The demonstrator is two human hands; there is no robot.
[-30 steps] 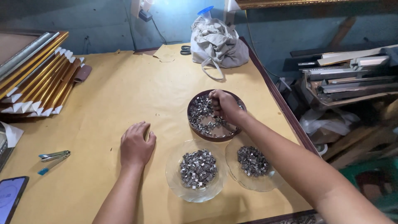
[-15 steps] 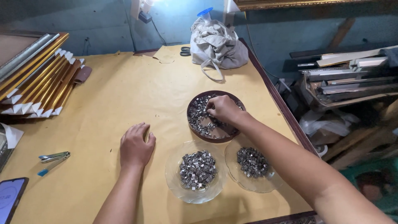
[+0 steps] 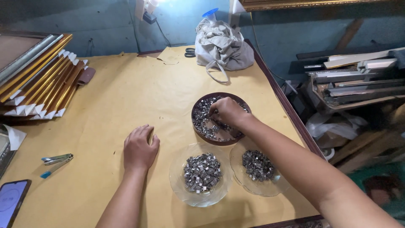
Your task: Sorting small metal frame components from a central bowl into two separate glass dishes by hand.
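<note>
My right hand (image 3: 228, 112) reaches into a dark brown round dish (image 3: 197, 109) full of small shiny metal clips, its fingers pinched among them. Nearer to me stand two clear glass plates: the left glass plate (image 3: 177, 185) holds a heap of lighter clips, the right glass plate (image 3: 240, 179) a smaller heap of darker ones, partly under my forearm. My left hand (image 3: 139, 147) rests knuckles-up on the yellow paper-covered table (image 3: 126, 97), fingers loosely curled, holding nothing that I can see.
A stack of gold and silver frame mouldings (image 3: 38, 80) lies at the left. A crumpled grey cloth bag (image 3: 221, 46) and scissors (image 3: 190, 52) sit at the far edge. A stapler and a pen (image 3: 55, 162) and a phone (image 3: 10, 200) lie near left. Frame offcuts (image 3: 354, 80) pile beyond the right edge.
My right hand has shifted slightly left inside the brown dish, fingers working among the clips. My left hand has stayed put.
</note>
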